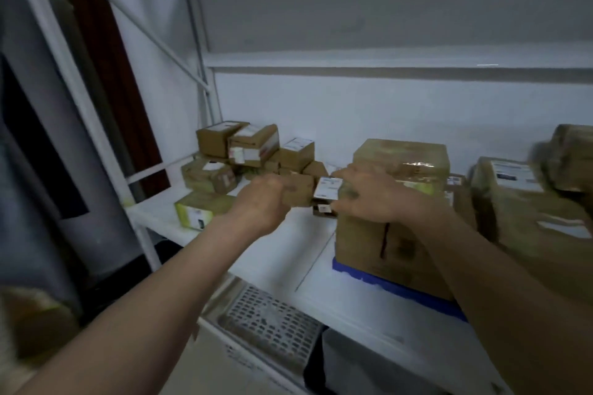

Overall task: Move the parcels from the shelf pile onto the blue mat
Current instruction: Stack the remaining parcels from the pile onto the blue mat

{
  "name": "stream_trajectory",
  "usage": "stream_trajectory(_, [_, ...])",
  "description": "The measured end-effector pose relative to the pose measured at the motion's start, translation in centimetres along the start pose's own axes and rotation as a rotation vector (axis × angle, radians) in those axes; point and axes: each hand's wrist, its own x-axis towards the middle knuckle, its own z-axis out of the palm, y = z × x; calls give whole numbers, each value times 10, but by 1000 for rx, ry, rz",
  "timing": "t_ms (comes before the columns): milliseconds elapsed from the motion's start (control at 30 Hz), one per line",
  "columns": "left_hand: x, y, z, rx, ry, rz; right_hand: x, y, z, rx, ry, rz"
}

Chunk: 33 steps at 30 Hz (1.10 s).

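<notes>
Where parcels pile, both hands (316,199) round a small parcel (308,194).

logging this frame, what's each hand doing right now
Left hand: curled around the small brown cardboard parcel, holding it.
Right hand: gripping the other end of that parcel, at its white label.

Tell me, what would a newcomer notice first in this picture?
First, the two hands in the middle: the left hand and right hand hold a small box between them. Next, the big box on the blue mat at right, and the parcel pile at the shelf's back left.
</notes>
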Motion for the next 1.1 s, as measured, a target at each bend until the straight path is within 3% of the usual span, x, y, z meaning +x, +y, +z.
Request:
stream_trajectory(267, [-45,-102,-17,22,-21,-158,44,-101,55,50,-145,-85])
stream_trajectory(633, [-42,-187,-6,-39,-28,-232,115,-158,89,-19,-189,-96])
stream_trajectory(1100, [109,-292,-1,-12,-132,-226,304,-147,134,30,-172,-57])
